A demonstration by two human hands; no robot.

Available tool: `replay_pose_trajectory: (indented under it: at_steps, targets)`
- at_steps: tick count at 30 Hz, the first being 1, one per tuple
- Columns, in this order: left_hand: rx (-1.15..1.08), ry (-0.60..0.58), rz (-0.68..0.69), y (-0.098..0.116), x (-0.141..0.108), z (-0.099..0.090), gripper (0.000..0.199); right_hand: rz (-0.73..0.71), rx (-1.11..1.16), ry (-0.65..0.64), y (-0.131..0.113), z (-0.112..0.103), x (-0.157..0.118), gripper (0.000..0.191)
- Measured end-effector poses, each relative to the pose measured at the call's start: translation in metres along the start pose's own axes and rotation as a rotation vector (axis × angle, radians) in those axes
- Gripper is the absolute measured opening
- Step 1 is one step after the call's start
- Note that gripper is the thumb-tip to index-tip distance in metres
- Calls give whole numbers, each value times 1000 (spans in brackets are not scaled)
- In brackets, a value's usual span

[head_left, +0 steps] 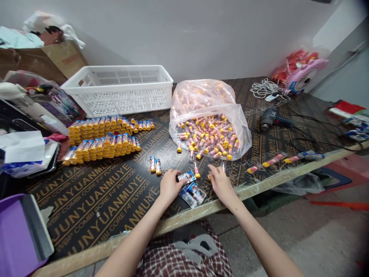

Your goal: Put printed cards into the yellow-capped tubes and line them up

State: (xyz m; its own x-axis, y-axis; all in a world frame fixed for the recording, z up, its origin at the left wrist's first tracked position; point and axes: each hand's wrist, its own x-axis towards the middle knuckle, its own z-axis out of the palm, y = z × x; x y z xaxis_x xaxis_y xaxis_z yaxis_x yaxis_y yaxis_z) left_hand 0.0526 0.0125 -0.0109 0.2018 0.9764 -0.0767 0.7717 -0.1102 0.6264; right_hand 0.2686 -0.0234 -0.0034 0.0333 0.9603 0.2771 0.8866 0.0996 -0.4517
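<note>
Blue wrapper (188, 176) pinched in left hand (170, 186); right hand (221, 184) grip unclear, clear tube (223, 167) partly hidden behind.

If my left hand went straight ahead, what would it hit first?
Past the blue wrapper it holds, your left hand would probably meet a yellow-capped tube, though depth is unclear.
</note>
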Motion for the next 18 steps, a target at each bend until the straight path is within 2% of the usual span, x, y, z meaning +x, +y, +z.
replay_pose_trajectory:
  at_steps: [6,9,11,13,14,18]
  targets:
    - [11,-68,90,-2,11,6,30,35,63,-59,1,6,-3,32]
    - [-47,-41,119,0,15,5,33,65,156,-79,3,6,-2,29]
    - [-88,31,123,-1,8,1,29,100,248,-83,7,6,-2,27]
    - [-104,88,90,-3,-5,-2,18,150,372,-100,11,7,-2,26]
    - [-102,82,64,-4,-13,-3,14,180,444,-111,13,8,-3,27]
    - [-71,-71,-50,-6,-37,0,10,304,742,-147,12,5,-3,42]
